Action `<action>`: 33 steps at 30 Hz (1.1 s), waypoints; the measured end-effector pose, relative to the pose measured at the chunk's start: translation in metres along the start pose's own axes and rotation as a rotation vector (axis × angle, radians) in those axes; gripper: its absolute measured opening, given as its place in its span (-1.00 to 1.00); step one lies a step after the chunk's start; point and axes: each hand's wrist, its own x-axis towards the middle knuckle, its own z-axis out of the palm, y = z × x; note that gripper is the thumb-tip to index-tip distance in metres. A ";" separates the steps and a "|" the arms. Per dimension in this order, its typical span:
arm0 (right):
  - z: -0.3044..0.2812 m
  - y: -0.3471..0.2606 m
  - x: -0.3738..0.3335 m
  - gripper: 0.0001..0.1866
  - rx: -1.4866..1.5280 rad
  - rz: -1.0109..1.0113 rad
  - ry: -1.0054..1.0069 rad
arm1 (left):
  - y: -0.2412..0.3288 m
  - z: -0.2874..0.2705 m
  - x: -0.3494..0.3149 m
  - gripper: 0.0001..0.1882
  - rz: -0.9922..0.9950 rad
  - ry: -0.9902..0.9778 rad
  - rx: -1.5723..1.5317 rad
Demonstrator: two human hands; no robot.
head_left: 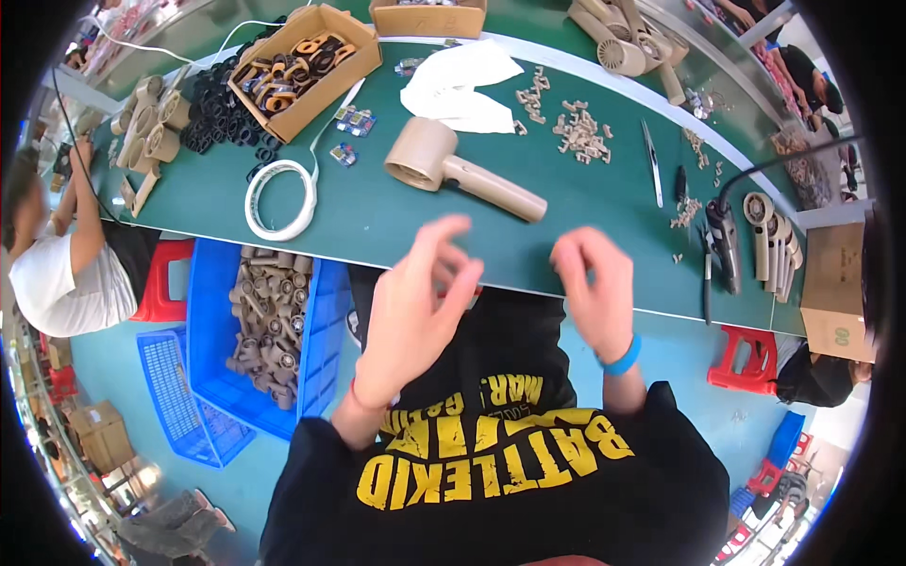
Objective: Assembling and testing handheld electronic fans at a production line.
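Observation:
A beige hair-dryer-shaped handheld unit lies on the green work table, its wide round head to the left and its handle slanting down to the right. Just in front of it hovers my left hand, thumb and fingers apart and holding nothing. My right hand is over the table's near edge, close to the handle's end but apart from it. Its fingers are loosely bent, with a gap by the thumb and no object visible. Neither hand touches the unit.
Left are a tape roll, black rings and a carton of orange-black parts. Small beige pieces, tweezers and an electric screwdriver lie right. A blue crate stands below left. A co-worker sits left.

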 end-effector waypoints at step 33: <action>-0.196 0.097 -0.017 -0.35 -0.472 0.385 0.047 | 0.028 -0.035 -0.005 -0.56 0.217 -0.383 -0.217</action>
